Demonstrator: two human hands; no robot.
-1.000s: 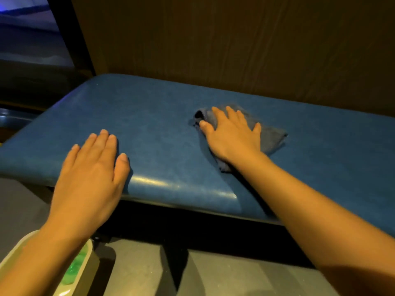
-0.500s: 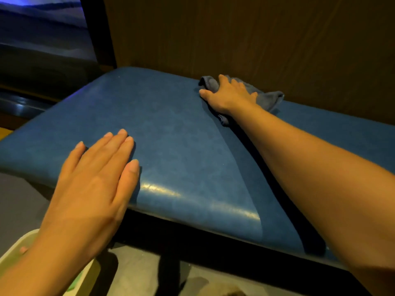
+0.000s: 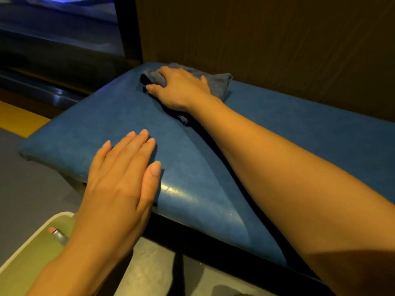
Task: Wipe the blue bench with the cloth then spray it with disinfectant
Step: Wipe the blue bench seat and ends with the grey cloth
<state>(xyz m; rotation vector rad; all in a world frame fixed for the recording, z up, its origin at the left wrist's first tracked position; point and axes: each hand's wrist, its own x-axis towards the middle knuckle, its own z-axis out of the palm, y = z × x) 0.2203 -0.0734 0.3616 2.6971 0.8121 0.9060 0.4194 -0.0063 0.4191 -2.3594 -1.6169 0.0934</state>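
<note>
I see my right grip [image 3: 181, 88] far out at the back left corner of the blue padded table [image 3: 299, 129], close to the brown wood wall [image 3: 256, 39]. It lies on top of the grey-blue cloth [image 3: 218, 84]. Its fingers bend down over the bunched front of the cloth and the thumb sticks out at the side, so I think it is holding the cloth and pushing it down. Part of the cloth pokes out behind the grip, toward the wall, and a small bit shows under my wrist.

My left grip [image 3: 119, 178] is flat on the near edge of the table with its fingers straight. It holds nothing and is well apart from the cloth. I think it is just there to lean on.

The long way of the table runs from this left end off to the right. The cloth is at the left end and the back edge, so I think most of the table left to wipe lies to the right and toward me. The right grip should pull that way.

By my left arm is a pale tray [image 3: 32, 238] with a small grey tube [image 3: 56, 233] in it. I see no spray bottle
</note>
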